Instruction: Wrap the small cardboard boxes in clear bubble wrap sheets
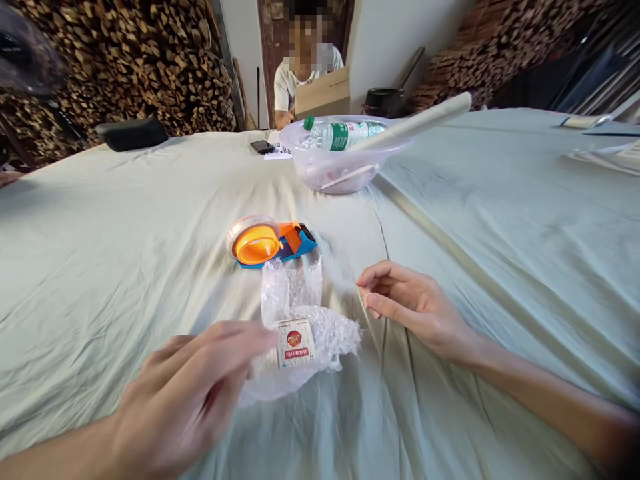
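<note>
A small square packet (295, 343) with a pale speckled face and a red label lies on crumpled bubble wrap (333, 337) at the middle of the cloth. My left hand (200, 380), blurred by motion, is over the wrap's left side with its fingers stretched out. To the right of the wrap, my right hand (405, 300) is raised with curled fingers and the thumb close to the index finger. Whatever may be pinched there is too thin to make out. Beyond the wrap rests an orange and blue tape dispenser (273, 243) carrying a roll of clear tape.
A translucent basin (340, 170) holds a water bottle (345, 133) and a long white roll (425, 120). A phone (263, 147) and a black case (131, 135) lie farther back. Across the cloth-covered table (480, 267), a person sits behind a cardboard box (323, 95).
</note>
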The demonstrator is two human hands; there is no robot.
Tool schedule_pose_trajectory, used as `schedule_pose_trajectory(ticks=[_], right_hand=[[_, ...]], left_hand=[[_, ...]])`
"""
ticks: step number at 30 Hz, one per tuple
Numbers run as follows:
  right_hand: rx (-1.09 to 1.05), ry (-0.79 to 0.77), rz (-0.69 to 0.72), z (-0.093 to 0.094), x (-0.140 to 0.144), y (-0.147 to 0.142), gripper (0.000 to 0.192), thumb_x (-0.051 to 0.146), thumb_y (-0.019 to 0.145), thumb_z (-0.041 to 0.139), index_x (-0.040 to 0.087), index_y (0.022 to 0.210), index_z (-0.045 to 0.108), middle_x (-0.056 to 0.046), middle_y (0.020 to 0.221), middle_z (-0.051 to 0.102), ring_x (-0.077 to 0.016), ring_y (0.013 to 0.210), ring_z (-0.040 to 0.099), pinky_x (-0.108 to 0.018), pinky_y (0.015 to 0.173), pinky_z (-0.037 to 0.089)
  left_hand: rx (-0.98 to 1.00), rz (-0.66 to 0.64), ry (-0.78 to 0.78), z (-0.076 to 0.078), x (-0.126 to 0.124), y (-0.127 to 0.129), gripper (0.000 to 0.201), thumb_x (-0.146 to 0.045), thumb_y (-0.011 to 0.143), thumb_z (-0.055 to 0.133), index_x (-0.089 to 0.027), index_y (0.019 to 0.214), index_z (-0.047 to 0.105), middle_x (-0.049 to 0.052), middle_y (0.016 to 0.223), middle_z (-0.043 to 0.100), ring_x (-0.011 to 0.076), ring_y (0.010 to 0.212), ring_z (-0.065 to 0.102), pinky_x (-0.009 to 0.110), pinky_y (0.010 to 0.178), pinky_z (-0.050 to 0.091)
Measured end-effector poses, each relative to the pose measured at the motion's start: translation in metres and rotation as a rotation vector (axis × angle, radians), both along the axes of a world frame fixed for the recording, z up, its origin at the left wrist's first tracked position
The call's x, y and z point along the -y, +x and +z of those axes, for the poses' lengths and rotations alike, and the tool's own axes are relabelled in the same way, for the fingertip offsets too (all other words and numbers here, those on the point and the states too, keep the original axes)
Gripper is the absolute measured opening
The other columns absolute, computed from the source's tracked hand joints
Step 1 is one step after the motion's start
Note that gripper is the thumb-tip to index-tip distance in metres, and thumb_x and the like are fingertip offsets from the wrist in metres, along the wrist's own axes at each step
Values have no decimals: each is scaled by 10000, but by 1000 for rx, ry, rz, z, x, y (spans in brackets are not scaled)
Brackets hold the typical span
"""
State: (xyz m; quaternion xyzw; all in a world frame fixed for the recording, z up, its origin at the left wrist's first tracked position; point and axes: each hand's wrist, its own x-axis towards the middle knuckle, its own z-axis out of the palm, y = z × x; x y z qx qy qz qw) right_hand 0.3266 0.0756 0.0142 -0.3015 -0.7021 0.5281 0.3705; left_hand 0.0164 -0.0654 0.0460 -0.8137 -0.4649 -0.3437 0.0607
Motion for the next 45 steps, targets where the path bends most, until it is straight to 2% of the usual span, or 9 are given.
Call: schedule_pose_trajectory(ticks=[4, 8, 12, 16, 21, 28, 33, 37, 45], right_hand=[[-11, 35, 12, -4, -2, -1, 216, 436, 1070, 782, 231, 1111, 730, -16, 933, 680, -101, 790, 618, -215, 680, 510], [-12, 57, 10, -7, -3, -1, 231, 446, 1072, 773, 223, 1117, 730, -24, 962, 687, -116, 824, 622, -252, 698, 508], [19, 57, 3, -5, -3, -2, 245, 452, 1065, 769, 215, 1105, 725, -22, 952, 681, -126, 833, 623, -278, 730, 519], [49, 101, 6, 0, -1, -4, 230, 439, 1068, 747, 212, 1095, 723, -23, 926, 686, -139, 830, 636, -285, 718, 523], [68, 236, 5, -1, -1, -6, 170, 386, 1092, 707, 217, 1103, 731, -25, 934, 714, -141, 815, 671, -275, 714, 550], [-93, 533, -186, -10, 0, -2, 258, 154, 1087, 689, 300, 1300, 692, 9, 1056, 693, -121, 1002, 671, -274, 951, 536], [-156, 711, -59, -5, 14, 2, 461, 74, 1080, 601, 308, 1477, 591, -29, 1167, 699, -171, 1110, 702, -357, 1033, 580], [-30, 756, 163, -4, 19, 0, 457, 119, 1103, 578, 257, 1533, 505, -46, 1138, 699, -160, 1054, 704, -333, 983, 588], [99, 664, 178, -15, 17, 1, 343, 256, 1161, 602, 291, 1489, 506, 11, 992, 633, -106, 852, 650, -206, 792, 570]], left_hand=[[-238, -63, 63, 23, -14, -2, 136, -269, 1184, 529, -249, 1207, 662, -103, 736, 781, 90, 526, 693, 269, 516, 480], [-388, -55, -36, 28, 6, -6, 423, -589, 1193, 391, -278, 1196, 677, -41, 873, 834, 196, 786, 815, 368, 729, 596], [-515, 120, -118, 19, 20, -7, 867, -994, 825, 670, -221, 1211, 749, 82, 912, 798, 354, 896, 798, 489, 800, 608], [-637, 165, -330, 10, 11, -12, 1012, -649, 772, 965, -171, 1578, 582, 57, 909, 804, 352, 862, 796, 445, 734, 591], [-686, 207, -634, 10, -3, -15, 555, -284, 979, 722, -261, 1522, 605, 12, 1008, 823, 307, 750, 806, 444, 677, 585], [-586, 6, -39, -6, -34, 11, 696, -682, 948, 804, -68, 1264, 715, 243, 1242, 777, 406, 1070, 790, 527, 874, 667], [-293, -142, -100, -29, -44, 26, 596, -494, 1145, 574, -162, 1627, 459, 221, 1616, 628, 354, 1507, 641, 480, 1157, 607], [-126, -121, -241, -26, -45, 18, 587, -537, 1176, 453, -221, 1664, 370, 161, 1480, 730, 275, 1313, 762, 408, 1028, 655], [66, -14, -557, -9, -63, -4, 313, -419, 1077, 647, -217, 1303, 723, -35, 815, 657, 112, 670, 624, 226, 675, 531]])
